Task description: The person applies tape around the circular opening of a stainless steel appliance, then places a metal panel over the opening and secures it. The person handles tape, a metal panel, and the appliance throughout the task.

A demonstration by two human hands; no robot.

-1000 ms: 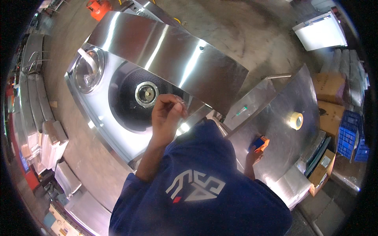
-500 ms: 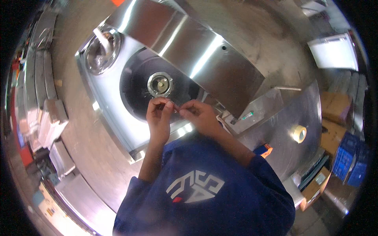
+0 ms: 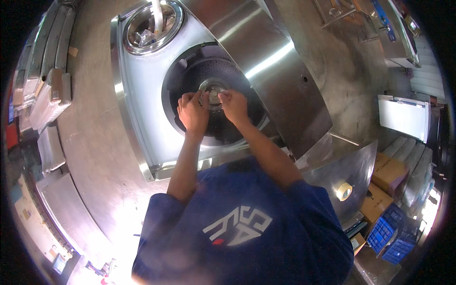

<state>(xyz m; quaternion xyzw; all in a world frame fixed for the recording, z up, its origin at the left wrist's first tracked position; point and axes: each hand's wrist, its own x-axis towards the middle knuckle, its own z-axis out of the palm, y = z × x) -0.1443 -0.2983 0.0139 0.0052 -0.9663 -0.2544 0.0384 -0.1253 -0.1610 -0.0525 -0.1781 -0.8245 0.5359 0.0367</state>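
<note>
Left hand [image 3: 192,113]: my grip pinches the round metal burner head [image 3: 212,90] at its left edge.
Right hand [image 3: 233,105]: my grip holds its right edge.
Around: black bowl [image 3: 190,76] in steel stove top [image 3: 142,95].

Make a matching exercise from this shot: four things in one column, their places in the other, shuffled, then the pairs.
Things:
1. round metal fitting
2. tape roll
3. blue crates
4. steel bowl opening

Places:
A. lower right, by cardboard boxes
B. on the shiny sheet, right of the person
C. between both hands, in the dark round recess
D. top of the steel unit

Pairs: 1-C, 2-B, 3-A, 4-D
</note>
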